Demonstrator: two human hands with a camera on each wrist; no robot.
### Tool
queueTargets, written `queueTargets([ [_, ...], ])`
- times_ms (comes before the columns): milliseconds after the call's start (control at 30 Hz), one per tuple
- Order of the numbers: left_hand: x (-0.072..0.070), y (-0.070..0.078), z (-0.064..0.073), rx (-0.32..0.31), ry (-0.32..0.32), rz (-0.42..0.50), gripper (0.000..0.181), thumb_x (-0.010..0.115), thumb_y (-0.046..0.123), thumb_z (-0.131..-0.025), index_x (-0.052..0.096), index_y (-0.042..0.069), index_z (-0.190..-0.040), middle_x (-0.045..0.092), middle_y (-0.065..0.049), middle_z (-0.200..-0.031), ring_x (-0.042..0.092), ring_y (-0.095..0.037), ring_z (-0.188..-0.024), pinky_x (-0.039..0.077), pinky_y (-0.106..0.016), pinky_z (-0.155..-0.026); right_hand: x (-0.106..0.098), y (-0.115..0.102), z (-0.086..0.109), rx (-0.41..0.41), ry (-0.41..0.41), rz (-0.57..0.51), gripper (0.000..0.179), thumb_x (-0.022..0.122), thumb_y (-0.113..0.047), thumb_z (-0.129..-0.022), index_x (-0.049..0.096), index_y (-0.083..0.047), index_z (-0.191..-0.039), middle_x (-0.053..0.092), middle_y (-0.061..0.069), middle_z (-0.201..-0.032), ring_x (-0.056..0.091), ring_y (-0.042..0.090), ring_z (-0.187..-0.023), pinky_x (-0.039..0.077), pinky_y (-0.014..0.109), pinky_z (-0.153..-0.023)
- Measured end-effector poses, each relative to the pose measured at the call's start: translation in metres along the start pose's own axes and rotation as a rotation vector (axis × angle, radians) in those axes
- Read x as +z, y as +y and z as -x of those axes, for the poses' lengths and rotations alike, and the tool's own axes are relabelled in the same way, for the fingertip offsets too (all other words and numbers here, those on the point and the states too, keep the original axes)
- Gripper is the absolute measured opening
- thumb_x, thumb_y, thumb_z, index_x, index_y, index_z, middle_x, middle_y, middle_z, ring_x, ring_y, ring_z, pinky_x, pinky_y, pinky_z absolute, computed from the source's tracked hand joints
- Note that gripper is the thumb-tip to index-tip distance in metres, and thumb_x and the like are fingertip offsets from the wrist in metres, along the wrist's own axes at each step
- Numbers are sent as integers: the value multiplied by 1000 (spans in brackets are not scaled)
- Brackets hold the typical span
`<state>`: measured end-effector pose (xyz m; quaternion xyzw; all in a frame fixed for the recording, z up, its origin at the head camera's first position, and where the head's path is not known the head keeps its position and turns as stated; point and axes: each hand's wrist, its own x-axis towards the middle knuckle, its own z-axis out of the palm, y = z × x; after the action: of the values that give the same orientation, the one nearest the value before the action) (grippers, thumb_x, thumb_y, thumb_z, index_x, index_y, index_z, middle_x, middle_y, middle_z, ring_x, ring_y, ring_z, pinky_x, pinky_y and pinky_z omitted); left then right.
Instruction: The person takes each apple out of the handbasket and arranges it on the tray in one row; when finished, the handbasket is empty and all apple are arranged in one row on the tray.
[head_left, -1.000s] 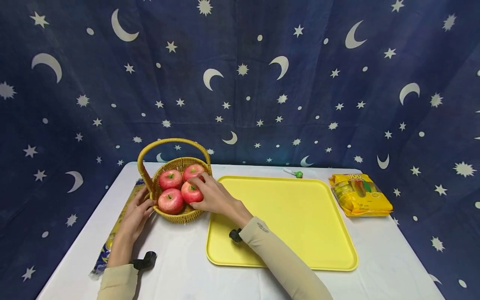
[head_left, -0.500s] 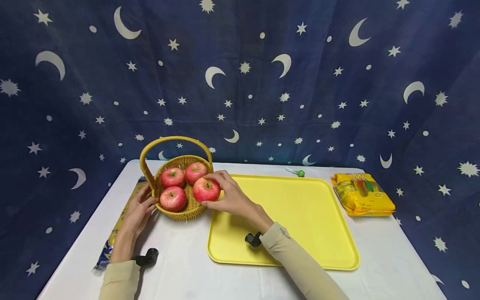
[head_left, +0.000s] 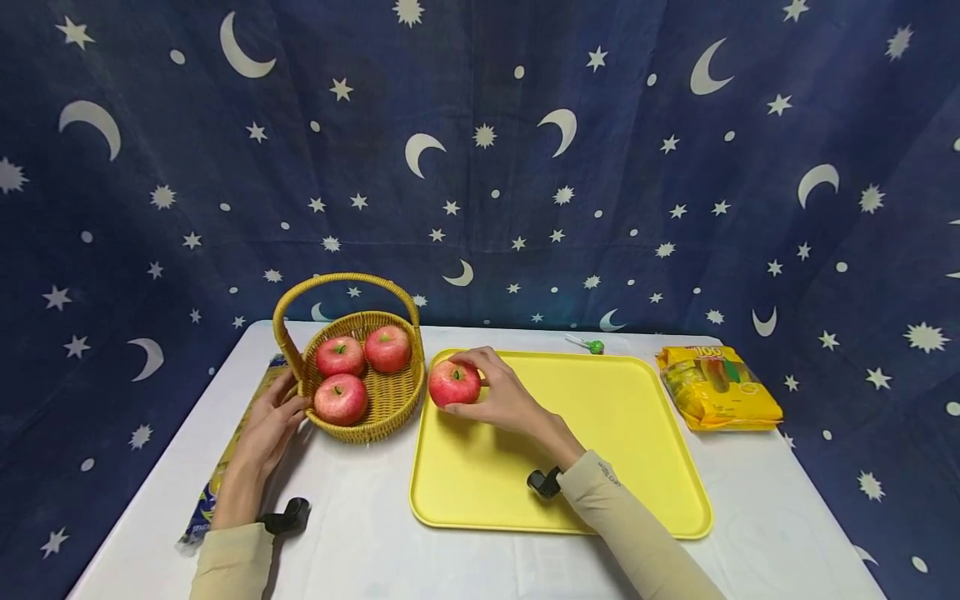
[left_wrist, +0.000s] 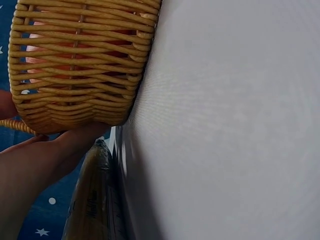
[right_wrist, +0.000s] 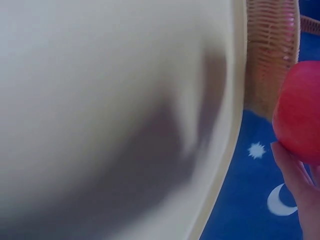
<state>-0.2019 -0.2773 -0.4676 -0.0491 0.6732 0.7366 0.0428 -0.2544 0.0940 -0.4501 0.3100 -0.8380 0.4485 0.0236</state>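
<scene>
My right hand (head_left: 513, 404) pinches a red apple (head_left: 454, 383) between thumb and fingers, over the left end of the yellow tray (head_left: 585, 450). In the right wrist view, that apple (right_wrist: 302, 107) is at the right edge, above the tray's rim. To its left stands a wicker basket (head_left: 390, 400) with a tall arched handle. Three apples lie inside, one of them a front apple (head_left: 341, 399). My left hand (head_left: 262, 425) touches the basket's left side, its thumb near the rim and its fingers along the outer wall (left_wrist: 82, 75).
A long packet (head_left: 213, 492) lies along the table's left edge, partly behind my left forearm. A green lollipop (head_left: 595, 347) is behind the tray. At the right sits a yellow bag (head_left: 718, 389) of sweets. A starry curtain (head_left: 480, 167) hangs behind the table.
The right hand has lifted one apple out of the basket and carried it right, over the tray. My left hand has stayed at the basket's side.
</scene>
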Motion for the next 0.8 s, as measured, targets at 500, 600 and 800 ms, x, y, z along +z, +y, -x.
queueTargets([
  [500, 2, -1, 0, 50, -33, -6, 81, 47, -4, -100, 0, 2, -164, 10, -25, -167, 43, -16, -131, 51, -13, -90, -4, 24, 7, 85, -67, 126, 64, 91, -31, -76, 64, -18, -133, 55, 3, -124, 58, 21, -113, 57, 38, -97],
  [600, 4, 0, 1, 37, -43, -7, 83, 47, -5, -98, -5, 2, -163, 6, -25, -167, 30, -30, -144, 50, -12, -91, -2, 26, 7, 89, -88, 142, 64, 90, -29, -77, 63, -18, -134, 54, 3, -124, 58, 20, -112, 56, 37, -96],
  [800, 6, 2, 2, 20, -64, -18, 86, 45, -6, -99, -12, 3, -163, -2, -26, -169, 13, -42, -153, 48, -10, -91, 0, 28, 6, 85, -98, 169, 64, 90, -27, -77, 63, -18, -134, 52, 5, -125, 59, 22, -111, 56, 38, -96],
])
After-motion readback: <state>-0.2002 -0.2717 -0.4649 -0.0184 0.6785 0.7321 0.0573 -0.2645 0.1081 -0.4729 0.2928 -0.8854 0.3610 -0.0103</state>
